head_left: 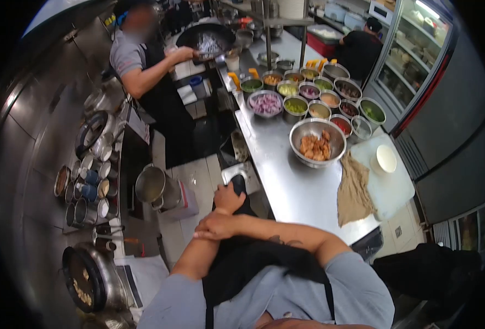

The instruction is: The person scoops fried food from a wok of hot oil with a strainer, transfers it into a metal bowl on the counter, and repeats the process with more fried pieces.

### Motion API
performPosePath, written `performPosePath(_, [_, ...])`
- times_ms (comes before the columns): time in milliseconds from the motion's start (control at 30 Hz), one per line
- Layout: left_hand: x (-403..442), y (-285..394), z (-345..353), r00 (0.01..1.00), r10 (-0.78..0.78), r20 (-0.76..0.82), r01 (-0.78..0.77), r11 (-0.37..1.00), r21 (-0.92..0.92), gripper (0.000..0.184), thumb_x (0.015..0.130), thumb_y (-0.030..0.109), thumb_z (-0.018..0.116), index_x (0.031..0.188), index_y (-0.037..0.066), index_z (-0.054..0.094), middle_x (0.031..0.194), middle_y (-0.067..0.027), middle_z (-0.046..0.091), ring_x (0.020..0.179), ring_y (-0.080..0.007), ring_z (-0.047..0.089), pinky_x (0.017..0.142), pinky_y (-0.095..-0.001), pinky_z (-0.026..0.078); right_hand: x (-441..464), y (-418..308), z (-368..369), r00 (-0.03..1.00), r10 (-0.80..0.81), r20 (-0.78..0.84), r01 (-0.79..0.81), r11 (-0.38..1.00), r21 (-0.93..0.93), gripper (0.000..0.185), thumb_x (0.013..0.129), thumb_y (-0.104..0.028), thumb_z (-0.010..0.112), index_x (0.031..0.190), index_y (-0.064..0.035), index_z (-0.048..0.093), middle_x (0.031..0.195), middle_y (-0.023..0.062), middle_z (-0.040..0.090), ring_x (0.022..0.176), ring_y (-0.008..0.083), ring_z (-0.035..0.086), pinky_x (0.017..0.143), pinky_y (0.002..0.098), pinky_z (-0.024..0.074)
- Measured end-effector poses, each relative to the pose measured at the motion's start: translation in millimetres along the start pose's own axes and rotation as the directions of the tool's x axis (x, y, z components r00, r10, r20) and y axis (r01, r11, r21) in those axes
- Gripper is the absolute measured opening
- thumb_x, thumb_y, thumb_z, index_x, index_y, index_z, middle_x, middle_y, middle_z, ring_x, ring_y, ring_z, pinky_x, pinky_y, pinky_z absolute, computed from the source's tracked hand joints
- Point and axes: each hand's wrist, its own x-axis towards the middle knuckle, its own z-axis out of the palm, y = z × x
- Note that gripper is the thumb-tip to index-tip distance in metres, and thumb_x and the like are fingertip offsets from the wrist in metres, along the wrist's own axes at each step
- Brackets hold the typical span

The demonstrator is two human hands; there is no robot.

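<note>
My left hand (229,199) is loosely closed in front of my apron, its fingers curled, with nothing seen in it. Across the left wrist lies my right hand (214,226), its fingers wrapped round the wrist. Below both hands is my black apron (253,268). To their right stands the steel counter (286,194). On it are a steel bowl (318,143) of browned, cooked-looking pieces, a crumpled brown cloth (355,192), and a white cutting board (398,189) with a white bowl (384,159) on it.
Several steel containers of chopped ingredients, including purple onion (265,103), fill the counter's far part. At upper left a co-worker holds a black wok (206,41). A large pot (153,185) stands left of my hands; another wok (83,279) sits lower left. A glass-door fridge (412,55) is at right.
</note>
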Motion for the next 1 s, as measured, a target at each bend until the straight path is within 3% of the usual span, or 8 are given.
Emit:
performPosePath(167, [2.1,5.4,-6.8,0.997,0.005,0.072,-0.003,1.000,-0.016,0.059,0.070,0.044,0.066,0.114,0.005,0.056,0.104,-0.0252,0.052,0.093,-0.0447,0.057,0.078,-0.0506,0.050,-3.2,-23.5,-14.4,0.998,0.064,0.011,-0.065,0.998,0.005,0.052,0.097,-0.045,0.040,0.104,0.0008,0.063,0.101,0.0214,0.064,0.099,0.0380,0.059,0.088,0.0435,0.0457])
performPosePath(300, [2.9,13.5,-9.2,0.988,0.015,0.153,-0.011,1.000,-0.025,0.069,0.072,0.046,0.065,0.125,0.004,0.053,0.112,-0.0285,0.051,0.098,-0.0459,0.056,0.082,-0.0503,0.049,6.2,-65.1,-22.5,0.986,-0.158,-0.057,0.168,0.953,0.253,0.052,0.098,-0.045,0.040,0.106,0.0013,0.062,0.101,0.0215,0.063,0.100,0.0385,0.058,0.089,0.0427,0.0451])
performPosePath(400, [1.0,16.6,-8.8,0.987,0.040,0.156,-0.035,0.999,-0.036,0.070,0.073,0.046,0.065,0.126,0.003,0.052,0.110,-0.0290,0.051,0.098,-0.0463,0.056,0.082,-0.0502,0.049,17.3,-66.8,-23.0,0.977,-0.195,0.083,0.157,0.929,0.334,0.051,0.098,-0.044,0.040,0.109,0.0014,0.061,0.103,0.0215,0.063,0.101,0.0376,0.058,0.090,0.0422,0.0450])
performPosePath(567, [-1.0,15.7,-4.6,0.990,0.002,0.144,0.000,1.000,-0.020,0.067,0.073,0.046,0.066,0.126,0.007,0.052,0.108,-0.0259,0.053,0.096,-0.0447,0.057,0.081,-0.0506,0.049,16.0,-18.5,-28.3,0.963,0.198,0.184,-0.224,0.966,0.129,0.075,0.092,-0.064,0.030,0.099,-0.0016,0.069,0.098,0.0196,0.067,0.097,0.0377,0.059,0.089,0.0439,0.0437])
performPosePath(633, [-1.3,12.9,-5.0,0.984,-0.026,0.176,0.028,1.000,-0.010,0.065,0.074,0.046,0.066,0.126,0.009,0.052,0.109,-0.0239,0.054,0.097,-0.0432,0.058,0.082,-0.0505,0.048,6.3,-3.5,-46.0,0.907,0.361,0.219,-0.358,0.932,-0.055,0.077,0.091,-0.066,0.030,0.101,0.0004,0.068,0.102,0.0238,0.065,0.101,0.0407,0.059,0.091,0.0456,0.0438])
performPosePath(733, [-1.0,8.3,-5.6,0.982,-0.042,0.183,0.047,0.999,-0.025,0.065,0.074,0.046,0.066,0.125,0.009,0.053,0.109,-0.0243,0.054,0.097,-0.0432,0.058,0.083,-0.0505,0.048,11.4,5.4,-43.2,0.874,0.429,0.228,-0.407,0.903,-0.138,0.079,0.090,-0.067,0.030,0.101,0.0009,0.068,0.105,0.0265,0.063,0.103,0.0422,0.058,0.092,0.0460,0.0432])
performPosePath(833, [-1.7,3.9,-5.4,0.989,-0.015,0.144,0.023,0.998,-0.056,0.064,0.075,0.045,0.065,0.124,0.007,0.053,0.108,-0.0258,0.054,0.095,-0.0442,0.058,0.082,-0.0508,0.048,30.2,25.7,-3.9,0.918,0.324,0.228,-0.334,0.943,0.005,0.076,0.090,-0.067,0.032,0.105,-0.0016,0.067,0.108,0.0232,0.064,0.104,0.0411,0.058,0.092,0.0450,0.0430])
performPosePath(1000, [1.4,-3.9,7.7,0.996,0.023,0.090,-0.016,0.997,-0.071,0.063,0.075,0.045,0.063,0.123,0.005,0.054,0.107,-0.0283,0.054,0.093,-0.0460,0.058,0.081,-0.0511,0.049,45.0,-30.4,-17.2,0.929,0.068,0.364,-0.162,0.958,0.237,0.071,0.090,-0.067,0.034,0.109,-0.0077,0.067,0.111,0.0175,0.065,0.106,0.0359,0.058,0.092,0.0418,0.0432])
